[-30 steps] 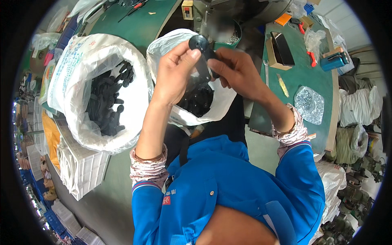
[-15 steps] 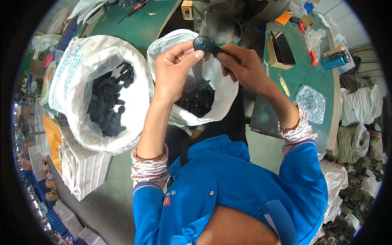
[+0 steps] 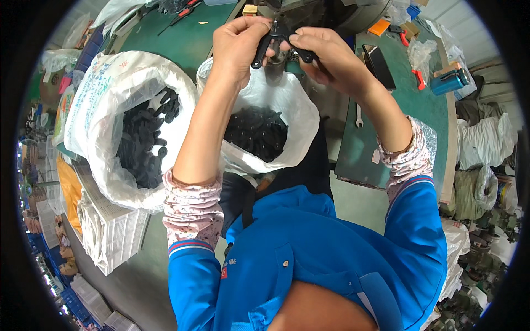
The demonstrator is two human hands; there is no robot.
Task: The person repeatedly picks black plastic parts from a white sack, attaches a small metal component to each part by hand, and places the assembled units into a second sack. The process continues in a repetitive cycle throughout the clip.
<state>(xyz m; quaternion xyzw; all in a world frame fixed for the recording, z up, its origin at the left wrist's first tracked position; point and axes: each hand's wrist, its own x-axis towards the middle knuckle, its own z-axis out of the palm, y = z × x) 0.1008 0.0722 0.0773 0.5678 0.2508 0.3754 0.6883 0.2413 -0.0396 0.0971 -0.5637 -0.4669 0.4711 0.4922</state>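
My left hand [image 3: 238, 48] and my right hand [image 3: 333, 59] are raised at the machine [image 3: 326, 15] at the top. Between them they pinch a black jointed part [image 3: 260, 53], its two arms spread downward in a V. Its upper end is at the machine's head, and I cannot tell whether they touch. The left fingers hold one side, the right thumb and fingers the other. Below my hands, a white sack [image 3: 302, 107] stands open with many black parts [image 3: 256, 135] inside. Another white sack [image 3: 185, 91] to the left holds loose black pieces [image 3: 139, 144].
The green bench [image 3: 359, 157] on the right carries a phone [image 3: 379, 67], a wrench [image 3: 359, 117], a red-handled tool [image 3: 421, 79] and a teal container [image 3: 449, 81]. White crates [image 3: 118, 234] stand at the lower left. A red-handled tool [image 3: 185, 11] lies on the far left bench.
Both hands have moved up and away from me, to the machine's head. The black part, earlier held round end toward me above the middle sack, now shows as a spread V.
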